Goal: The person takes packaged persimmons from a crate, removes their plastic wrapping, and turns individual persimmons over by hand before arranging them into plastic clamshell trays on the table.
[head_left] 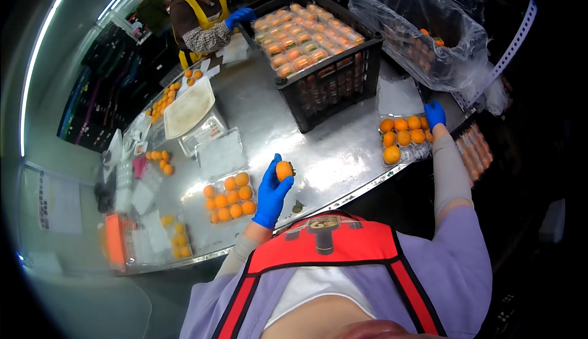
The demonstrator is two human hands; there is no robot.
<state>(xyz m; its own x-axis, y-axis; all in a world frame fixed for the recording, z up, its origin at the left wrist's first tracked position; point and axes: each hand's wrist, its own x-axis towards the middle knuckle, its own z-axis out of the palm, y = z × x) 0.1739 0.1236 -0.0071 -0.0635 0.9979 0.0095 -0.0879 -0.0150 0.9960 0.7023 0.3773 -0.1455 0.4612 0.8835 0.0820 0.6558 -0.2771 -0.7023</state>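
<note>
Shiny metal table [326,160]; left hand [270,195] holds round fruit [284,170].

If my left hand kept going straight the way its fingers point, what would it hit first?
Past a stretch of bare metal table, your left hand would probably meet the black crate near its closest corner, though its height is hard to judge.

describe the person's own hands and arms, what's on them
The left hand and right hand wear smooth, close-fitting blue gloves that end near the wrist. Plain light grey fabric sleeves cover the forearms, below loose lavender fabric sleeves. No markings show on any of them.
</note>
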